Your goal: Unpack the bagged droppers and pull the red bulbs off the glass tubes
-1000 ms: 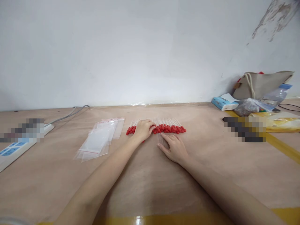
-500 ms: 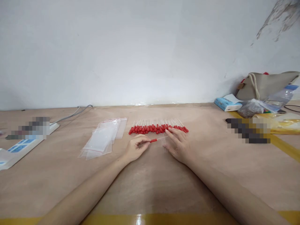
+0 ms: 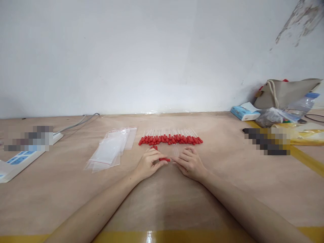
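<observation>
Lying nearly level now, where half a second ago it was tilted, a red-tipped stick (image 3: pixel 165 159) is seen between the hands: its red end is pinched by the left hand (image 3: pixel 149 163); whether its other end is gripped or just touched by the right hand (image 3: pixel 191 164) cannot be told. Beyond, some clear pieces (image 3: pixel 175 149) are partly hidden; farther, the red-tipped row (image 3: pixel 165 137) is no longer covered by right fingers.
</observation>
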Demonstrator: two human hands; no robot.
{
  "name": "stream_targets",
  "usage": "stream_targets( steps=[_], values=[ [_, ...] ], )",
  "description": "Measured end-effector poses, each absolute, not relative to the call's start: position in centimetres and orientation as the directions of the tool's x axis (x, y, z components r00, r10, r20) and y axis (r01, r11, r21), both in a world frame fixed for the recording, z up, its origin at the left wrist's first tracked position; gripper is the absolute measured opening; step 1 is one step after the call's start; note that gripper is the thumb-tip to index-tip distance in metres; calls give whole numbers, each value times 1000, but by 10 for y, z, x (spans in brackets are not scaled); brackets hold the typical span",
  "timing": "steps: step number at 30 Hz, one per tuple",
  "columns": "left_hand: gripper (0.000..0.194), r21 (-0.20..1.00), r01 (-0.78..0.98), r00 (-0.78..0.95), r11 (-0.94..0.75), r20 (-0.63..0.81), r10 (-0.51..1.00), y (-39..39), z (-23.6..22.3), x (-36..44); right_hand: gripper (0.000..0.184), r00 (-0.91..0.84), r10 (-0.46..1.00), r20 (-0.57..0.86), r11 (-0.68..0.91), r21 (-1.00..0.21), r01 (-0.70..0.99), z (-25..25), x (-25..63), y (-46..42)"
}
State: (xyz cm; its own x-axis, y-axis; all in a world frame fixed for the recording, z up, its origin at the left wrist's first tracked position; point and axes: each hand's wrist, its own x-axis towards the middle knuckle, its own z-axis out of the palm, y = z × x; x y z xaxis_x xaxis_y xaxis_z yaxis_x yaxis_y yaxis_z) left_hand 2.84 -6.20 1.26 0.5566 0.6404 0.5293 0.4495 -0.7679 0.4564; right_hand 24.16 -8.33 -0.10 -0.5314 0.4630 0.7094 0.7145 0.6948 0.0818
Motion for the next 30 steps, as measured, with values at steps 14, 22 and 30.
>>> stream_targets(
  steps=[14, 22, 30],
  values=[
    [25, 397, 590, 568, -703, 414, 711, -69, 18, 30, 25, -556, 400, 729, 707, 141, 693, -4, 242, -87],
    [30, 448, 559, 606, -698, 354, 712, -72, 21, 28, 32, -605, 300, 737, 751, 209, 626, 2, 244, -92],
    [28, 494, 556, 594, -668, 326, 735, -72, 22, 27, 39, -579, 409, 705, 703, 162, 693, -4, 247, -97]
  ],
)
